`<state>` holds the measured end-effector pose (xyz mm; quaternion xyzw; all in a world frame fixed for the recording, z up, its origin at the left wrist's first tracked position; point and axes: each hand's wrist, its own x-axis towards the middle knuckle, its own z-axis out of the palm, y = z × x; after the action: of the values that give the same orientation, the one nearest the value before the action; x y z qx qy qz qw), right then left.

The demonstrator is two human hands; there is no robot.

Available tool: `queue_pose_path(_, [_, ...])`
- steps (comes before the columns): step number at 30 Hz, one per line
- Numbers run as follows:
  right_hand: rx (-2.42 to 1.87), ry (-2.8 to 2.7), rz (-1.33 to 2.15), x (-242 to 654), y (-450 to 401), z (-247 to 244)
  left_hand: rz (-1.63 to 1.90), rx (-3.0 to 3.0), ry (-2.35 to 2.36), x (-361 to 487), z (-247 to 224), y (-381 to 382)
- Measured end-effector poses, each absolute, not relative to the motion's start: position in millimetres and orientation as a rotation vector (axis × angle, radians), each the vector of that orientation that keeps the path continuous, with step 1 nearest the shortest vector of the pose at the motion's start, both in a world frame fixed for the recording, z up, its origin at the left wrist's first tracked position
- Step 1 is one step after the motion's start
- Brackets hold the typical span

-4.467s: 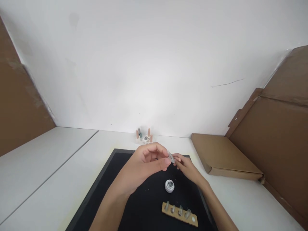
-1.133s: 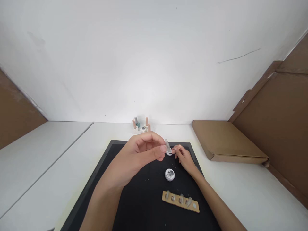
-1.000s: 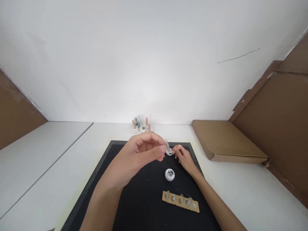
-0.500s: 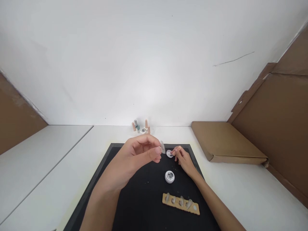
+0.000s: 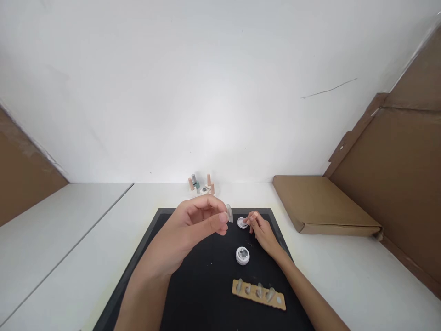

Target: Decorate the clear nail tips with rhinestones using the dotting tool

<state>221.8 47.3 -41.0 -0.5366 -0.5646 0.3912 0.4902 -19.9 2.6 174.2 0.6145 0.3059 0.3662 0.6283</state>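
Between the thumb and fingers of my left hand (image 5: 203, 220) is a translucent false nail (image 5: 229, 214), held upright above the black mat. My right hand (image 5: 262, 230) is closed in a pinch at a small round white lid (image 5: 242, 223); what its fingertips hold, if anything, is too small to make out. Nearer me stands a white jar (image 5: 242, 255) with silvery flakes in it. Below it lies a tan strip (image 5: 255, 299) with several translucent false nails (image 5: 259, 290) standing on it in a row.
Several small bottles (image 5: 208, 180) with peach or grey caps stand by the wall behind the black mat (image 5: 196, 294). On the right, a flat cardboard box (image 5: 327, 202) lies on the white table (image 5: 86, 248). Cardboard panels (image 5: 399, 170) stand at both sides.
The view has shifted slightly. Both hands keep nearly the same pose, the left still pinching the false nail and the right still at the lid.
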Motion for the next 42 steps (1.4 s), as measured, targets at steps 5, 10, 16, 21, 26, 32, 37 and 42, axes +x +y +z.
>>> queue_pose_path(5, [-1.266, -1.282, 0.920, 226.2, 48.8, -44.5, 0.848, 1.404, 0.704, -19.2, 175.1, 2.5])
queue_pose_path(10, [-1.222, -1.205, 0.869, 225.4, 47.2, -35.3, 0.845, 1.403, 0.708, -19.8, 177.8, 0.5])
queue_pose_path(16, [-1.094, -1.204, 0.802, 202.4, 27.9, 21.3, 0.835, 1.394, 0.690, -22.5, 180.8, -6.9])
queue_pose_path(21, [-0.951, -1.193, 0.703, 187.2, -16.4, 100.4, 0.800, 1.391, 0.635, -17.8, 183.4, -13.6])
queue_pose_path(26, [-0.867, -1.096, 0.560, 180.6, -53.9, 157.1, 0.795, 1.386, 0.619, -15.2, 183.7, -15.4])
queue_pose_path(32, [-0.826, -1.069, 0.488, 168.6, -64.7, 168.5, 0.787, 1.387, 0.595, -15.3, 179.7, -13.9])
queue_pose_path(37, [-0.763, -1.105, 0.507, 167.7, -68.3, 166.8, 0.777, 1.387, 0.612, -13.9, 178.6, -17.0])
queue_pose_path(42, [-0.765, -1.159, 0.504, 169.0, -69.8, 166.2, 0.780, 1.347, 0.647, -15.3, 179.5, -19.9])
